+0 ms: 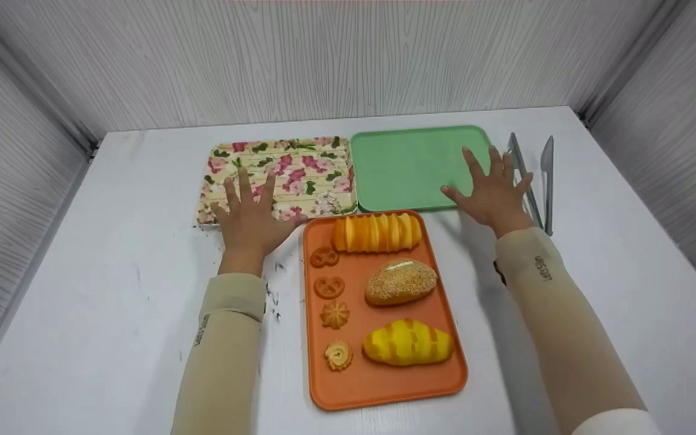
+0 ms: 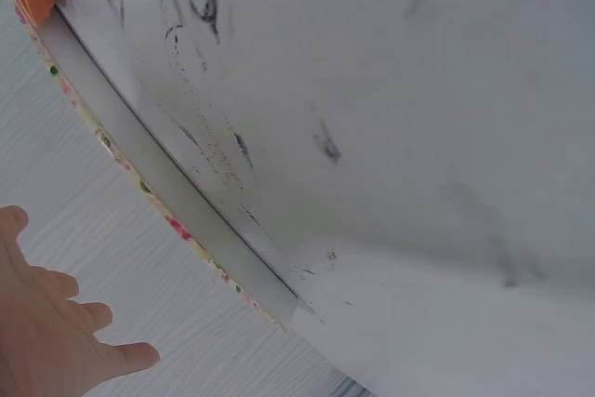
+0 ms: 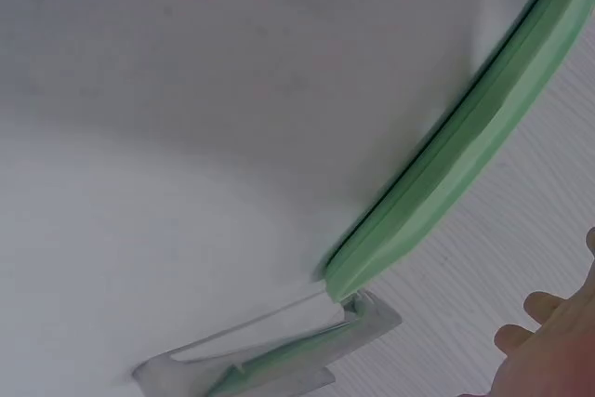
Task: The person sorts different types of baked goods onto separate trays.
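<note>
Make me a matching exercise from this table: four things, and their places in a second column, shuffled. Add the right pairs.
Things
1. sesame-topped bread
2. yellow striped bread
3. grey tongs
4. floral tray

Places
A. to the right of the green tray
B. at the near end of the orange tray
C. directly left of the green tray
D. between a ridged loaf and another bread

Right pairs: 1-D, 2-B, 3-A, 4-C
</note>
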The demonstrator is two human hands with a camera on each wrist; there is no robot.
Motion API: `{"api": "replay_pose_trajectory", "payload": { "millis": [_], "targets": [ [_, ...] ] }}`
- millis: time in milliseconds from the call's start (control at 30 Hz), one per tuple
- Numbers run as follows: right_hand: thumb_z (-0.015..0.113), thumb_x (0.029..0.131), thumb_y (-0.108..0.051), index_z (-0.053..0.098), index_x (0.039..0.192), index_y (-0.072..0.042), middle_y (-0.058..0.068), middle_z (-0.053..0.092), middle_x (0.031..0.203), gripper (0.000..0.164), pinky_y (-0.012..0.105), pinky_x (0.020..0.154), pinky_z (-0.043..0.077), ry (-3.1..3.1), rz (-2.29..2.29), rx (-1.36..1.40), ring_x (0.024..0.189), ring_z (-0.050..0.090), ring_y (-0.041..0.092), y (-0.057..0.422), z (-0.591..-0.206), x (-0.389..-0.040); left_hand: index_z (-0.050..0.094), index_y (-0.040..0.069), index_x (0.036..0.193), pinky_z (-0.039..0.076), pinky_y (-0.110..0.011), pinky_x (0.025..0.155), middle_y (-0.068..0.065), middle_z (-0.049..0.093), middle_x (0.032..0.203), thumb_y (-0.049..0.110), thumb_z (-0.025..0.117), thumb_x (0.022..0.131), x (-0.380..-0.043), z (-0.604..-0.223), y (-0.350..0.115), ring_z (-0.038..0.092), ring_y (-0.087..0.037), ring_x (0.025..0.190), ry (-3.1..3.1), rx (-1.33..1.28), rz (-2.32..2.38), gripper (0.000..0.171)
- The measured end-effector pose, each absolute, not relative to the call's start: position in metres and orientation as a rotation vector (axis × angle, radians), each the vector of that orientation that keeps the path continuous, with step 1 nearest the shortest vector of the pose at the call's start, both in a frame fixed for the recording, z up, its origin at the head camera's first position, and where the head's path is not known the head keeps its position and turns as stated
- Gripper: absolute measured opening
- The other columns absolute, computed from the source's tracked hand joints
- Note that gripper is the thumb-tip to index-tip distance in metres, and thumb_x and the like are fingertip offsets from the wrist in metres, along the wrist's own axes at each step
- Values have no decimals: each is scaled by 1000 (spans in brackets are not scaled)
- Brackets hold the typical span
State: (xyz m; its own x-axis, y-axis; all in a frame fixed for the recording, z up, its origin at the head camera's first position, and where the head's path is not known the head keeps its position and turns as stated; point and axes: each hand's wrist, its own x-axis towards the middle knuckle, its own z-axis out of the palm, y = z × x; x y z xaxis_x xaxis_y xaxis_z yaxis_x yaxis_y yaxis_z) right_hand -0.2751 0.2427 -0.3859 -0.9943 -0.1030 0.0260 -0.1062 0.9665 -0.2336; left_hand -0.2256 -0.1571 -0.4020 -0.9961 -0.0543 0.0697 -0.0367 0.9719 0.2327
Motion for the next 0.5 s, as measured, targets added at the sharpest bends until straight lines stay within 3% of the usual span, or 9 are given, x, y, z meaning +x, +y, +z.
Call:
{"api": "replay_pose_trajectory", "payload": {
  "millis": [500],
  "targets": [
    [38, 83, -77, -4, 154, -23, 31, -9, 153, 99, 78, 91, -12, -3108, 445, -35, 137, -13, 50, 301, -386, -275, 15, 24, 155, 7, -72, 102, -20, -6, 157, 73, 49, 81, -218, -411, -165, -6, -44, 140, -3056, 35, -305, 95]
  ]
}}
